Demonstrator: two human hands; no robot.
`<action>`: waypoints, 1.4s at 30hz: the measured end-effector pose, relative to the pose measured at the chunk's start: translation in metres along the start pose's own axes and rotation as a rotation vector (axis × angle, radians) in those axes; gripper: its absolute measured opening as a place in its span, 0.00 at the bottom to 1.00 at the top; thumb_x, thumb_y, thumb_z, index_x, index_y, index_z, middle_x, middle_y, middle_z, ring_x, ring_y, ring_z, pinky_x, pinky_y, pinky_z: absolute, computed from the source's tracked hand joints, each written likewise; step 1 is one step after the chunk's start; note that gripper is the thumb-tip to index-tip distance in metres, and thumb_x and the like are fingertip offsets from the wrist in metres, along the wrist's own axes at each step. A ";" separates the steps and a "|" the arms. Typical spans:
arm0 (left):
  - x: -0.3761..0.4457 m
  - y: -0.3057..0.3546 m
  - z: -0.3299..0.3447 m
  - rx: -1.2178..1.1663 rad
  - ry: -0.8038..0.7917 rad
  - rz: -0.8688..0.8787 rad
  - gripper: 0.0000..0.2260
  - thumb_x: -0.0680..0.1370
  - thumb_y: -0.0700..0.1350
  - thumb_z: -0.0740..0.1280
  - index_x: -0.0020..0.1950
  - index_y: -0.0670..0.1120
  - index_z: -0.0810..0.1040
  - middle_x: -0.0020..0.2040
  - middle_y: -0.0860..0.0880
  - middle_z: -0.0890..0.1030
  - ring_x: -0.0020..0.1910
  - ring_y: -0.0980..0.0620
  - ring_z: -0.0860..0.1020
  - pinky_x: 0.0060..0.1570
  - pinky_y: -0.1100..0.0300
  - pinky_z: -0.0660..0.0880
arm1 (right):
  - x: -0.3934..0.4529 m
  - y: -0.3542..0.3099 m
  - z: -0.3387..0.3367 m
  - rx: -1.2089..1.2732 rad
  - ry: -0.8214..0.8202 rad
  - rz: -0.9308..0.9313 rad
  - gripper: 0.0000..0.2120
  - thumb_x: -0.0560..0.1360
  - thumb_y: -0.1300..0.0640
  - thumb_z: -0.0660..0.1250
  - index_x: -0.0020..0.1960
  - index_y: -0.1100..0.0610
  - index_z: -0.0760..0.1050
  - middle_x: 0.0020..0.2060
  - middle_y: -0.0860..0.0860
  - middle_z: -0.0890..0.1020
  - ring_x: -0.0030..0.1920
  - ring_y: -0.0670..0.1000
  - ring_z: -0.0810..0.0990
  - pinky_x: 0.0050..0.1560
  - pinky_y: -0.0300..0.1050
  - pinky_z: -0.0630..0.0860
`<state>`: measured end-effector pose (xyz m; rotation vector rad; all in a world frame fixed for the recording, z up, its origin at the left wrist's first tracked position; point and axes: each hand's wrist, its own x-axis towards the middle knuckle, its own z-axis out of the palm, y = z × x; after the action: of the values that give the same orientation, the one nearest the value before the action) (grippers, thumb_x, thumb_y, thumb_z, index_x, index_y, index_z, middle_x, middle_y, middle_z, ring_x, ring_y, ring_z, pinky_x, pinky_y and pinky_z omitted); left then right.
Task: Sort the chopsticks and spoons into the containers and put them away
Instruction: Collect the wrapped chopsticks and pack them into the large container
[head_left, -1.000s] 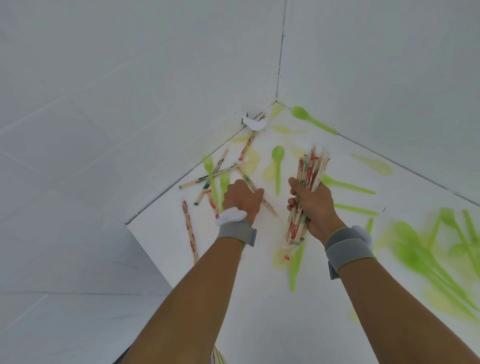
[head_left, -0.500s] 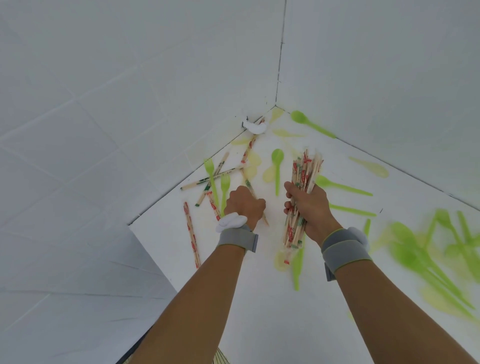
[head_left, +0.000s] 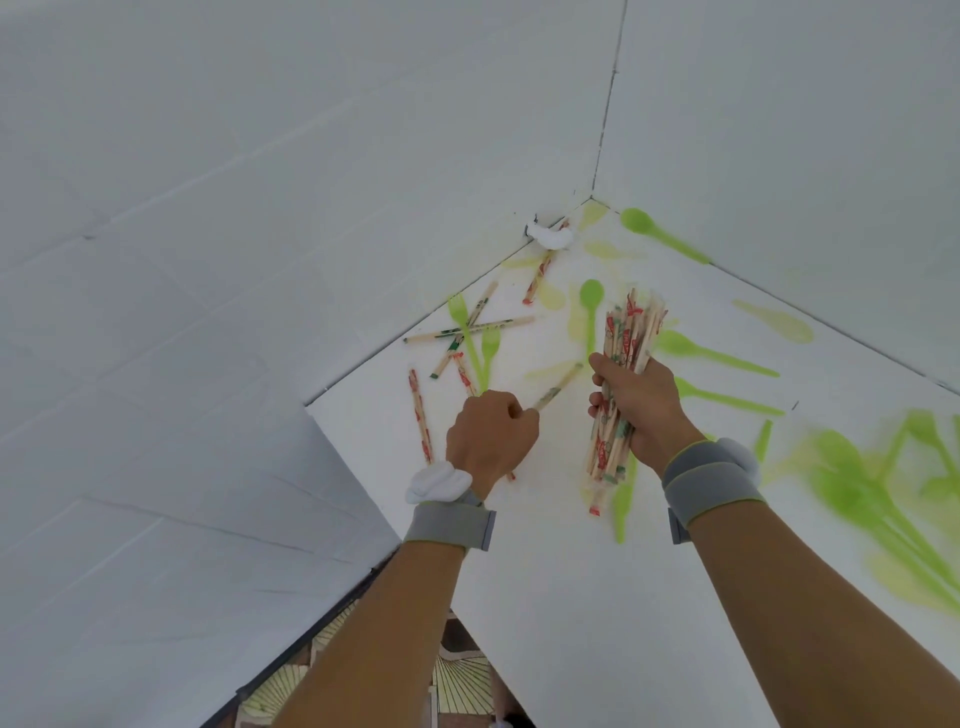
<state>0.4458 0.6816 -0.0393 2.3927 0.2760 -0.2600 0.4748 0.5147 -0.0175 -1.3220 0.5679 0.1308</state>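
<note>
1. White walls (head_left: 260, 208) meet in a corner above a white table (head_left: 597, 597); patterned floor shows past the table's near edge.
2. Left hand (head_left: 488, 436), knuckles up, has its fingers curled round one end of a single chopstick (head_left: 558, 387), which points up and right toward the other hand.
3. Right hand (head_left: 641, 402) is wrapped round a bundle (head_left: 621, 374) of wrapped chopsticks held almost upright, its top fanning out.
4. Both forearms reach in from below, each with a grey wristband.
5. Loose chopsticks (head_left: 470, 330) lie by the left wall, about six in all; two green forks (head_left: 462, 322) are crossed among them.
6. Around six green spoons (head_left: 591, 312) are scattered to the right; a blurred green pile at the far right cannot be counted.
</note>
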 end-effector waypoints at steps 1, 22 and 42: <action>-0.001 -0.006 -0.003 -0.033 0.029 0.003 0.11 0.73 0.47 0.63 0.32 0.47 0.67 0.30 0.49 0.72 0.29 0.50 0.68 0.35 0.58 0.68 | -0.003 0.001 0.001 -0.004 -0.003 0.001 0.09 0.79 0.60 0.71 0.56 0.61 0.75 0.35 0.54 0.76 0.27 0.51 0.73 0.32 0.46 0.75; -0.002 -0.042 -0.013 -0.228 0.295 -0.125 0.06 0.77 0.46 0.68 0.49 0.43 0.79 0.42 0.48 0.81 0.40 0.48 0.79 0.36 0.61 0.68 | -0.033 0.021 0.003 -0.012 0.027 -0.028 0.13 0.79 0.59 0.71 0.59 0.64 0.75 0.36 0.54 0.76 0.27 0.51 0.73 0.32 0.46 0.76; 0.009 -0.028 0.005 -0.071 0.128 -0.256 0.24 0.67 0.59 0.77 0.48 0.42 0.79 0.44 0.45 0.81 0.41 0.44 0.81 0.32 0.59 0.69 | -0.029 0.029 0.009 -0.061 -0.022 -0.016 0.07 0.79 0.59 0.71 0.55 0.60 0.76 0.36 0.54 0.77 0.28 0.51 0.73 0.33 0.47 0.76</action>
<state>0.4460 0.7000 -0.0633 2.3058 0.6423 -0.2095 0.4409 0.5378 -0.0285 -1.3819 0.5383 0.1508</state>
